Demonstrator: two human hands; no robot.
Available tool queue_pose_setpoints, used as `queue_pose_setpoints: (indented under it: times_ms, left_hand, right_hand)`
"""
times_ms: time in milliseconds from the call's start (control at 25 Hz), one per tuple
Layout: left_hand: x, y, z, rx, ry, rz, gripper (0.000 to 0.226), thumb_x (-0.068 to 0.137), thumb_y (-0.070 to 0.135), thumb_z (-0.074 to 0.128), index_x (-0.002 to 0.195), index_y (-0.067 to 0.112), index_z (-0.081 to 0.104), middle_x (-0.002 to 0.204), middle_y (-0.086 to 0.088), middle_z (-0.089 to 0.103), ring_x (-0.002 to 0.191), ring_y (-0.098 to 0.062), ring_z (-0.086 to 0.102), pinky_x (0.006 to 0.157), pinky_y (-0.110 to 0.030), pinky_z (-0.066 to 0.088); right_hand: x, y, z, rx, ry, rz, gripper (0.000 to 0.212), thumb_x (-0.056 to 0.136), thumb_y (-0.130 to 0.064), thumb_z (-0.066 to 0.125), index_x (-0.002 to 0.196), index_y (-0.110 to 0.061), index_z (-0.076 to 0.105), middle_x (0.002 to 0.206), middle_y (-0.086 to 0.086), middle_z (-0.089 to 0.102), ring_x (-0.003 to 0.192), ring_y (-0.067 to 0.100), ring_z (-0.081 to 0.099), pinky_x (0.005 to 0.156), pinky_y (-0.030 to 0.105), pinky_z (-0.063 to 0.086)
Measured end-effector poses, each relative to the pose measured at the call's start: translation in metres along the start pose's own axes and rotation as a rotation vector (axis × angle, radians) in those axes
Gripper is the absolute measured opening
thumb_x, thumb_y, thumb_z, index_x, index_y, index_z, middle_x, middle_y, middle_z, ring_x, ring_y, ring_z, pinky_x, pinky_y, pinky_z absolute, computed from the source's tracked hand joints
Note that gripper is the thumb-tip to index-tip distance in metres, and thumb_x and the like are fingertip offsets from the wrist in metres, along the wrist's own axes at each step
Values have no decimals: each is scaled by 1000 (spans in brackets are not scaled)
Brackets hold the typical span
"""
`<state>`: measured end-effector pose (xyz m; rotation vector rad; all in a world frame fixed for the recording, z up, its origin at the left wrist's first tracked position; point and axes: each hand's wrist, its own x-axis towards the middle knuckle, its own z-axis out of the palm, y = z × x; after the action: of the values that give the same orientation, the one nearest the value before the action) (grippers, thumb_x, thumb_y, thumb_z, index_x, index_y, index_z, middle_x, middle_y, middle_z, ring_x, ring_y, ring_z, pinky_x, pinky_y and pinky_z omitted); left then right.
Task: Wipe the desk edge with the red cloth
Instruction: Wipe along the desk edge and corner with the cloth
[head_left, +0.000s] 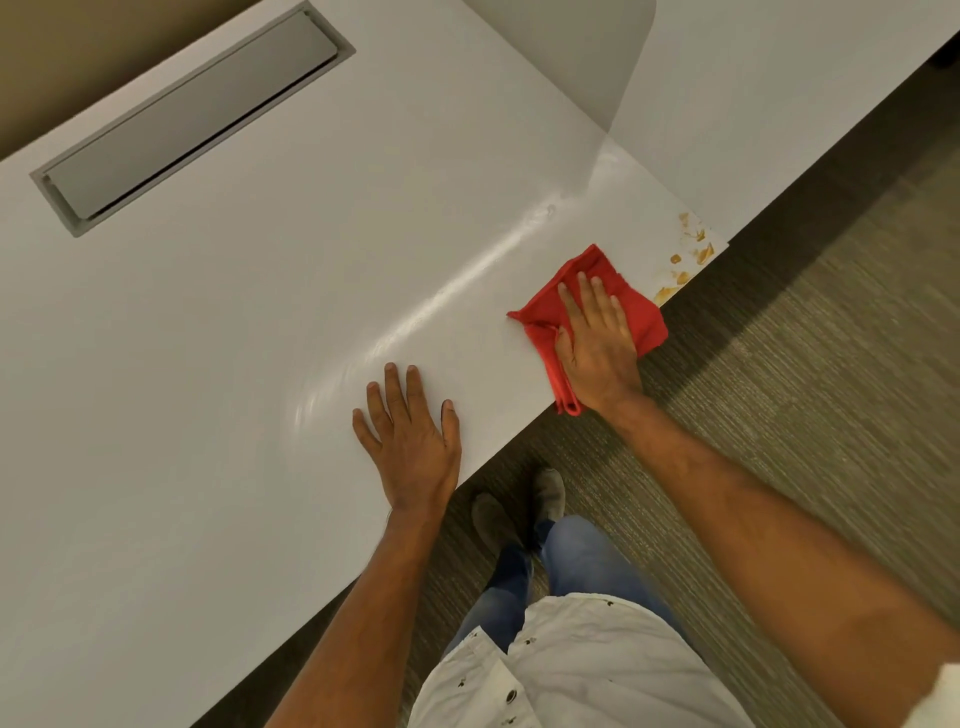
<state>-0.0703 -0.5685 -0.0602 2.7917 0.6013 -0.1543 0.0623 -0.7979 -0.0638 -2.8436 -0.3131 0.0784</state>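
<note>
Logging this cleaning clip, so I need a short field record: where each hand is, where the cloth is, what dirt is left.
left hand: flat on the white desk, fingers spread, holding nothing
right hand: palm pressed on the red cloth
red cloth: on the desk's front edge, partly overhanging it
stains: orange-brown smears near the desk corner, just beyond the cloth, unwiped

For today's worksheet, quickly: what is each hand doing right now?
Left hand: open, flat on the desk, holding nothing.
Right hand: open, pressing the red cloth.
</note>
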Motion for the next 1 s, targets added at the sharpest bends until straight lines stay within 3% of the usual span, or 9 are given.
queue_pose_setpoints:
  times_ms: [120, 360, 600, 840, 1000]
  left_hand:
    - [-1, 1, -2, -3, -11, -2, 67, 104, 52, 27, 161, 18, 23, 171, -8, 16, 158, -33, 12, 127, -58, 6]
    - [-1, 1, -3, 4, 1, 5, 64, 104, 50, 31, 159, 17, 27, 170, -10, 21, 157, -35, 18, 126, -59, 11]
    - [-1, -1, 1, 25, -1, 6, 65, 105, 51, 26, 160, 19, 23, 170, -8, 19, 157, -34, 14, 126, -58, 9]
    - [0, -1, 5, 45, 12, -11, 67, 102, 56, 21, 159, 22, 21, 170, -7, 17, 156, -34, 15, 126, -59, 11]
    - [-1, 2, 7, 34, 46, -25, 67, 102, 56, 21, 159, 23, 20, 170, -7, 18, 156, -35, 16, 126, -58, 12]
  right_hand:
    - [-20, -26, 7, -20, -6, 41, 60, 110, -34, 37, 164, -10, 25, 173, 17, 19, 162, 32, 12, 132, 52, 12]
    - [-40, -42, 11, -24, -26, -115, 60, 110, -41, 34, 163, -13, 33, 170, 15, 28, 161, 31, 21, 130, 52, 21]
    - [2, -33, -7, -35, -30, 94, 76, 103, -53, 6, 165, -13, 24, 173, 16, 20, 162, 32, 15, 132, 51, 13]
    - [-42, -19, 4, -11, -35, -44, 63, 109, -45, 29, 163, -14, 31, 171, 15, 26, 161, 32, 19, 130, 52, 20]
    - [-19, 0, -2, -31, -30, -115, 63, 108, -45, 23, 163, -16, 32, 172, 14, 25, 161, 31, 19, 131, 50, 16]
